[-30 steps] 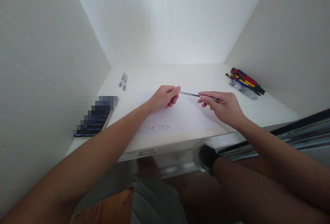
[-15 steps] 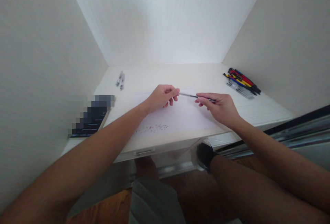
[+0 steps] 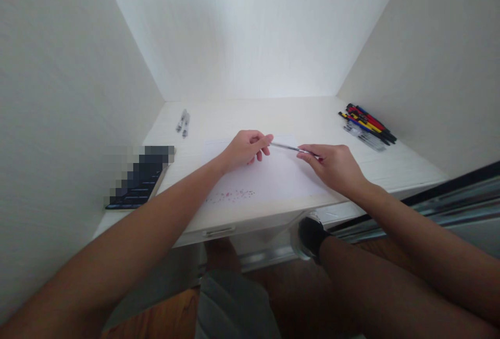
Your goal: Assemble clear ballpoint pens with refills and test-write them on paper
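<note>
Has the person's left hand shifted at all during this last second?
No. The left hand pinches the end of the pen at the same spot above the far left corner of the sheet of paper; only the camera drifted slightly.

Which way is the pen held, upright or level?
Nearly level: the pen spans from the left hand to the right hand, above the paper.

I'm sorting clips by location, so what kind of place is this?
Probably a small writing desk set in a white-walled alcove at home. A sheet of paper lies on it, a pile of coloured pens sits at its right, and the left hand and right hand hold one thin pen.
</note>
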A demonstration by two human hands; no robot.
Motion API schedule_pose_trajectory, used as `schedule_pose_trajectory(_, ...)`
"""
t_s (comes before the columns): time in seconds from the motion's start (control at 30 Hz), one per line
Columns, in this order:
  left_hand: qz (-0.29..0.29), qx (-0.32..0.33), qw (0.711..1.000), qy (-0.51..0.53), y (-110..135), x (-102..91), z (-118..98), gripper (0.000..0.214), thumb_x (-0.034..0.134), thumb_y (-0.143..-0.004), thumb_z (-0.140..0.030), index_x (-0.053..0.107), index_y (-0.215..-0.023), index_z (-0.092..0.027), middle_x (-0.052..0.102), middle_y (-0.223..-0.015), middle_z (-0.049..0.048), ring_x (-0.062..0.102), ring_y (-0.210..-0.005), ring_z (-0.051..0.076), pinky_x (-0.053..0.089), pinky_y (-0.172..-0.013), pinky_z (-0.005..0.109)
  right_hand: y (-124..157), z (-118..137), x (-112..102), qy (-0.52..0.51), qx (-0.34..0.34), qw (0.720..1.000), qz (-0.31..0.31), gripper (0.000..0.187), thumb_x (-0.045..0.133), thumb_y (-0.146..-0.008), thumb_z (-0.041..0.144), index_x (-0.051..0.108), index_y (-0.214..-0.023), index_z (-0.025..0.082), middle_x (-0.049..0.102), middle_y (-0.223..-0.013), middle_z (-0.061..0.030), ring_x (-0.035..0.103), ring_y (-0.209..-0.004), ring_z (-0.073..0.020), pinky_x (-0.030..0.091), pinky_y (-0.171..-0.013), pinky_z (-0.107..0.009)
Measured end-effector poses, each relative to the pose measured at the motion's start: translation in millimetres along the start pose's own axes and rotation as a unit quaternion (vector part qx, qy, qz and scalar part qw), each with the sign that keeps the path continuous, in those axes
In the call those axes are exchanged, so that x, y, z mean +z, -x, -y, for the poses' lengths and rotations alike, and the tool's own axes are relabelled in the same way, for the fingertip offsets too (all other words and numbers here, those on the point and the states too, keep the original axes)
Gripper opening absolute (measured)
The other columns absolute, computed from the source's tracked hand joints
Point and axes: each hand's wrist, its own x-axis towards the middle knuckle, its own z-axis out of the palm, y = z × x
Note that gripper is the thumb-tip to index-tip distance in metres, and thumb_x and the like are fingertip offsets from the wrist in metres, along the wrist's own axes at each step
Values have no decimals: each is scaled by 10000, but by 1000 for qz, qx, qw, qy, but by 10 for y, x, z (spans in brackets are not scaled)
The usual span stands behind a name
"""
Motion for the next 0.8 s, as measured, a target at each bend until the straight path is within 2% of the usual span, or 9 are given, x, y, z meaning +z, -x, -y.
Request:
schedule_pose_trajectory(0.13,23,-50,998,-18,5,28,-39,546,458,-1109,-408,608,-655,-143,609,-537,15,490,-414,63,374,-453,210,11,-14,7,30,-51,998,-8,325,581,-1053,376,809,-1176,179,802,-1172,-98,786,-1031,-334,611,-884,-475)
schedule_pose_trajectory(0.27,22,-30,999,-31,10,24,-37,541,483,-1102,-381,584,-620,-156,559,-486,-10,474,-402,64,368,-457,209,-7,16,-5,52,-65,997,-5,334,566,-1060,357,794,-1198,156,802,-1168,-116,783,-1021,-340,606,-866,-472)
schedule_pose_trajectory(0.43,-7,24,998,-57,7,9,-39,420,588,-1054,-280,619,-660,-138,617,-548,-11,486,-417,47,358,-438,191,-19,60,16,2,-29,1000,-2,316,589,-1042,357,815,-1158,170,808,-1146,-108,793,-994,-324,606,-874,-441)
schedule_pose_trajectory(0.63,-16,31,998,-57,29,21,-81,215,698,-976,-200,692,-778,-117,704,-686,15,516,-448,49,360,-408,190,5,22,51,-79,39,996,15,285,635,-1001,342,832,-1123,176,832,-974,-87,803,-855,-287,612,-794,-394)
schedule_pose_trajectory(0.8,-17,11,998,-66,33,25,-88,450,546,-1074,-342,671,-700,-126,676,-628,18,458,-440,40,355,-447,181,2,-3,79,-55,24,998,-22,305,632,-1011,369,829,-1135,173,823,-1071,-106,801,-913,-304,611,-846,-418)
